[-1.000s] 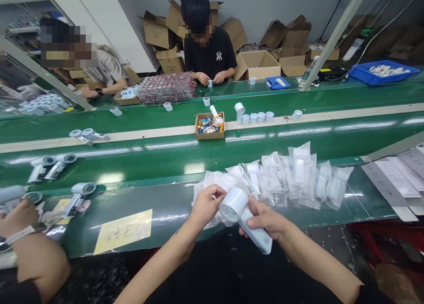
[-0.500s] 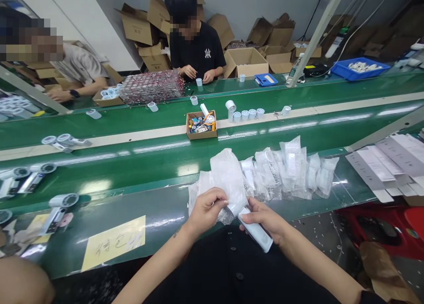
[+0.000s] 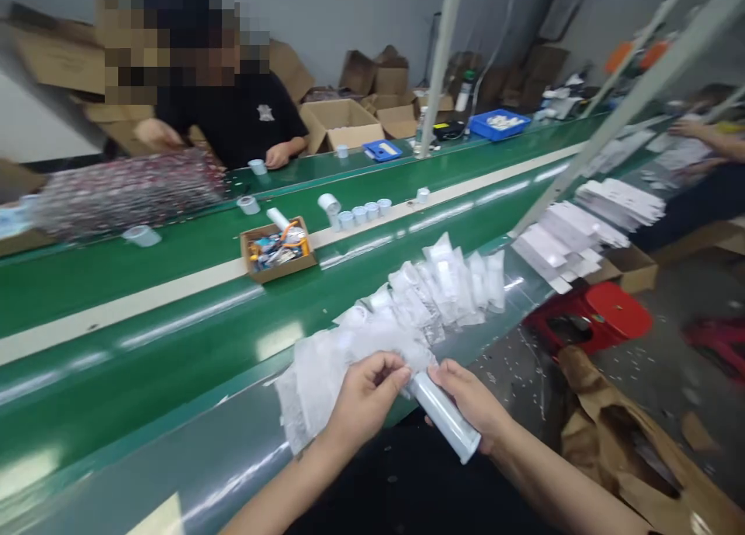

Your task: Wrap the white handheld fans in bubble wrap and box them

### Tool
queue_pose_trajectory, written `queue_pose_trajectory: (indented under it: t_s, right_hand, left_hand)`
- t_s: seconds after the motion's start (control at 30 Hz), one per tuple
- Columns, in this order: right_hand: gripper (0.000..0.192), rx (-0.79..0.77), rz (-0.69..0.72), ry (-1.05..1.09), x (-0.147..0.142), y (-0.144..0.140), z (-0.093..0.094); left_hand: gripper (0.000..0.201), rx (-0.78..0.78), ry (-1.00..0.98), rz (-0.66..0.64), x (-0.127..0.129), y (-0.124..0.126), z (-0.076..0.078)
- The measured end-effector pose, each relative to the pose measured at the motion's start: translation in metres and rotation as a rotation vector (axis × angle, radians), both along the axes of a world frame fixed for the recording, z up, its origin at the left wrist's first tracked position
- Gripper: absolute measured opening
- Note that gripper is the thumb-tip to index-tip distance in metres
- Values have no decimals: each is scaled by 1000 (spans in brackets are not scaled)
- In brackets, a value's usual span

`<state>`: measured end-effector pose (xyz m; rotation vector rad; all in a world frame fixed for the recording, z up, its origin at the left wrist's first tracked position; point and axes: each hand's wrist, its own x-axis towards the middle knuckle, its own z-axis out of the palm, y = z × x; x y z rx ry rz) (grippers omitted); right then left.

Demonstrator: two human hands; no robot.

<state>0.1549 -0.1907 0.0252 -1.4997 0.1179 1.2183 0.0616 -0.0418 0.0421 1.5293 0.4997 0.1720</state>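
Observation:
My right hand [image 3: 469, 399] is wrapped round the pale blue handle of a handheld device [image 3: 445, 416], which slants down towards me. The device's upper end goes into the mouth of a translucent white plastic bag [image 3: 416, 350], so its head is hidden. At that mouth, the thumb and fingers of my left hand [image 3: 372, 391] pinch the bag's edge. Flat bags [image 3: 314, 380] of the same kind lie on the bench behind my left hand. Beyond my hands, several wrapped devices [image 3: 445, 279] lie in a row, overlapping.
A small carton of tools and parts [image 3: 276, 251] stands across the green belt [image 3: 192, 317], near a row of pale blue cylinders [image 3: 365, 213]. White folded boxes [image 3: 559, 244] are stacked at right, above a red stool [image 3: 617, 314]. A co-worker [image 3: 233, 116] sits opposite.
My view has swung to the right. The device has gone further into the bag, and its handle has turned in my right hand. My left hand still pinches the bag.

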Motion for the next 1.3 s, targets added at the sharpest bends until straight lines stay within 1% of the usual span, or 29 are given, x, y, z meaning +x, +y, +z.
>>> queue_pose_trajectory:
  t_s: [0.07, 0.13, 0.17, 0.23, 0.27, 0.3, 0.37, 0.4, 0.47, 0.5, 0.57, 0.63, 0.67, 0.73, 0.77, 0.8, 0.87, 0.9, 0.93, 0.97, 1.0, 1.03, 1.07, 1.1, 1.17, 1.2, 1.23, 1.3]
  right_hand:
    - [49, -71, 59, -182, 10, -27, 6]
    - [46, -158, 193, -354, 26, -57, 17]
    - [45, -188, 274, -384, 36, -72, 25]
    - [42, -171, 399, -328, 59, -102, 43]
    - [42, -126, 426, -282, 71, -116, 51]
    - [42, -76, 424, -264, 84, -128, 57]
    - [42, 4, 371, -335, 108, -152, 63]
    - [43, 23, 327, -403, 120, -162, 62]
    - [43, 64, 212, -488, 144, -180, 53]
    - [41, 105, 149, -468, 155, -188, 47]
    - [40, 241, 21, -352, 179, -200, 33]
    - [42, 394, -111, -240, 202, -207, 22]
    - [43, 456, -172, -213, 212, -208, 18]
    - [45, 535, -251, -196, 233, -208, 13]
    - [46, 552, -258, -199, 243, -207, 12]
    - [46, 559, -239, -214, 253, -206, 10]
    - [46, 552, -141, -250, 279, -204, 4]
    - [44, 530, -106, -263, 295, -204, 0]
    - [43, 491, -135, -275, 315, -203, -4]
    - [45, 435, -229, -282, 338, -203, -9]
    - [51, 367, -367, -281, 365, -203, -15]
    - [58, 289, -559, -278, 394, -203, -21]
    - [65, 231, -700, -271, 424, -202, -28]
    - [69, 197, -782, -262, 453, -200, -36]
    - [76, 153, -869, -244, 507, -193, -50]
    - [77, 130, -898, -242, 529, -188, -56]
    - [74, 102, -926, -245, 547, -182, -62]
    - [62, 40, -972, -276, 572, -173, -69]
  left_hand:
    - [19, -33, 33, -159, 12, -9, 7]
    - [18, -40, 73, -307, 22, -23, 7]
    - [18, -59, 108, -353, 27, -32, 4]
    - [19, -135, 195, -402, 39, -53, -4]
    - [21, -184, 234, -415, 47, -64, -9]
    - [24, -231, 260, -423, 56, -76, -13]
    - [30, -302, 256, -400, 79, -98, -18]
    - [32, -319, 228, -365, 93, -109, -19]
    - [36, -323, 152, -272, 125, -127, -18]
    - [37, -303, 105, -225, 142, -134, -16]
    - [37, -195, -11, -163, 175, -146, -13]
    - [40, -3, -138, -155, 206, -155, -12]
    - [53, 104, -180, -179, 221, -159, -12]
    - [97, 259, -184, -265, 249, -169, -13]
    - [106, 298, -153, -315, 262, -175, -15]
    - [99, 318, -114, -354, 274, -181, -16]
    - [59, 329, -66, -373, 295, -192, -19]
    - [40, 325, -55, -348, 304, -196, -20]
    - [29, 310, -49, -297, 311, -199, -22]
    - [25, 273, -41, -216, 317, -199, -23]
    - [27, 211, -20, -122, 322, -197, -25]
    - [31, 124, 13, -28, 326, -194, -26]
    - [37, 20, 52, 58, 330, -190, -27]
    - [42, -89, 87, 129, 334, -185, -28]
    - [48, -278, 126, 227, 344, -175, -28]
    - [49, -342, 123, 268, 350, -171, -28]
    - [49, -384, 113, 307, 355, -167, -28]
    - [48, -424, 96, 366, 366, -159, -27]
